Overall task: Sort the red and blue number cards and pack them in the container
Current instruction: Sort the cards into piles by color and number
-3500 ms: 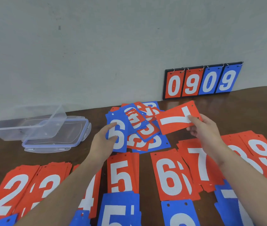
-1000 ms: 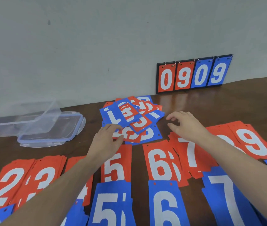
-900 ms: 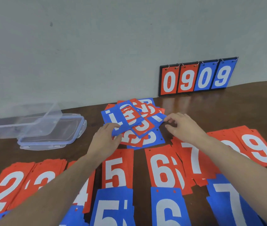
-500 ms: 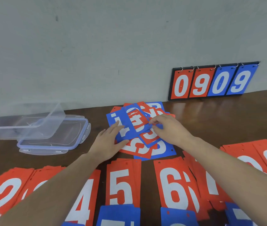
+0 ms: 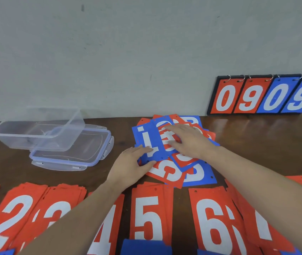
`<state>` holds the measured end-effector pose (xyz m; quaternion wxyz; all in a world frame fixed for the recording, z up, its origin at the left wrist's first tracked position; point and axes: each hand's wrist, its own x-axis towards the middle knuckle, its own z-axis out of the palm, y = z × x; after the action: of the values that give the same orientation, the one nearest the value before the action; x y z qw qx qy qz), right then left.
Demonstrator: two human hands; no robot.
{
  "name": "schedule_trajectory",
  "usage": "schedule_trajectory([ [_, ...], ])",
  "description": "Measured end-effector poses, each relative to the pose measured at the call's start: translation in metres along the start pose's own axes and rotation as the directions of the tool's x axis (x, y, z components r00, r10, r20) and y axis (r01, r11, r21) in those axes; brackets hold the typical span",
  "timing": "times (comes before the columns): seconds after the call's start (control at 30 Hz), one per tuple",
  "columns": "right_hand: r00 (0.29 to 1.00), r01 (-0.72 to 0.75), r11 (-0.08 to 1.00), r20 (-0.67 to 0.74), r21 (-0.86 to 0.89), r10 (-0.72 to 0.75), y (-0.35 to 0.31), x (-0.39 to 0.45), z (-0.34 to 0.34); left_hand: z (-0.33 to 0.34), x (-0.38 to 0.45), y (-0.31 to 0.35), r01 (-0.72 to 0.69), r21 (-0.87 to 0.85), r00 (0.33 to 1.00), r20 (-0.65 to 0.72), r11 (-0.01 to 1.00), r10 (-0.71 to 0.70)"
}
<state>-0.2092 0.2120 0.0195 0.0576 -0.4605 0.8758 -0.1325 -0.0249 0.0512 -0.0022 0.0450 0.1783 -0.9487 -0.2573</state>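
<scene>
A loose heap of red and blue number cards [image 5: 192,172] lies mid-table near the wall. My left hand [image 5: 131,167] rests at the heap's left edge, thumb and fingers on a blue card marked 4 [image 5: 146,142]. My right hand [image 5: 189,140] lies flat with spread fingers on a red card atop the heap. Sorted red stacks run along the near side: 2 [image 5: 8,218], 3 [image 5: 58,205], 5 [image 5: 148,216], 6 [image 5: 214,223]. The clear plastic container [image 5: 36,131] stands at the left, tilted onto its lid [image 5: 69,155].
A flip scoreboard [image 5: 264,96] reading 0909 leans against the grey wall at the back right. Blue card stacks [image 5: 144,247] peek in at the bottom edge. More red cards lie under my right forearm. The brown table [image 5: 266,144] shows between scoreboard and heap.
My right hand put a red 7 on its stack, then came back left onto the top of the heap. My left hand stayed at the heap's left edge. The view shifted left and down.
</scene>
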Motion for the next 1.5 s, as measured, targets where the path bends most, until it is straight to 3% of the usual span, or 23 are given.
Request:
schedule_trajectory([
  [0.1,0.986,0.072,0.976,0.165,-0.206,-0.038,0.007,-0.005,0.002,0.000,0.001,-0.001,-0.057,0.039,0.998,-0.004,0.998,0.058],
  [0.2,0.990,0.034,0.958,0.141,-0.283,0.006,0.016,-0.016,0.000,0.001,0.001,-0.001,-0.075,0.059,0.997,-0.012,0.995,0.075],
  [0.43,0.991,-0.128,0.956,0.003,-0.265,0.134,0.033,-0.039,-0.016,0.003,0.000,-0.001,-0.098,0.120,0.995,-0.006,0.988,0.099],
  [0.57,0.981,-0.185,0.972,0.034,-0.142,0.192,0.034,-0.046,-0.019,0.006,0.000,-0.004,-0.113,0.142,0.993,-0.014,0.983,0.116],
  [0.8,0.955,-0.274,0.958,0.096,-0.089,0.282,0.025,-0.051,-0.030,0.007,-0.010,-0.010,-0.307,0.261,0.906,-0.213,0.915,0.365],
  [0.97,0.911,-0.394,0.917,0.108,-0.054,0.398,0.028,-0.049,-0.029,-0.007,-0.020,-0.019,-0.253,0.364,0.812,-0.423,0.896,0.401],
  [1.1,0.890,-0.451,0.892,0.062,-0.038,0.452,0.028,-0.051,-0.027,-0.020,-0.034,-0.019,-0.187,0.273,0.836,-0.459,0.944,0.299],
  [1.23,0.907,-0.415,0.897,-0.008,0.151,0.420,0.022,-0.059,-0.029,-0.026,-0.052,-0.010,0.007,-0.093,0.897,-0.439,0.996,-0.047],
  [1.3,0.908,-0.404,0.867,0.010,0.293,0.419,0.019,-0.064,-0.032,-0.026,-0.059,-0.004,0.077,-0.271,0.894,-0.408,0.959,-0.187],
  [1.4,0.899,-0.350,0.795,-0.062,0.495,0.435,0.009,-0.074,-0.037,-0.029,-0.068,0.006,0.105,-0.429,0.876,-0.387,0.897,-0.287],
  [1.5,0.877,-0.299,0.631,-0.055,0.716,0.478,-0.008,-0.089,-0.046,-0.033,-0.077,0.014,0.105,-0.594,0.825,-0.396,0.798,-0.404],
])
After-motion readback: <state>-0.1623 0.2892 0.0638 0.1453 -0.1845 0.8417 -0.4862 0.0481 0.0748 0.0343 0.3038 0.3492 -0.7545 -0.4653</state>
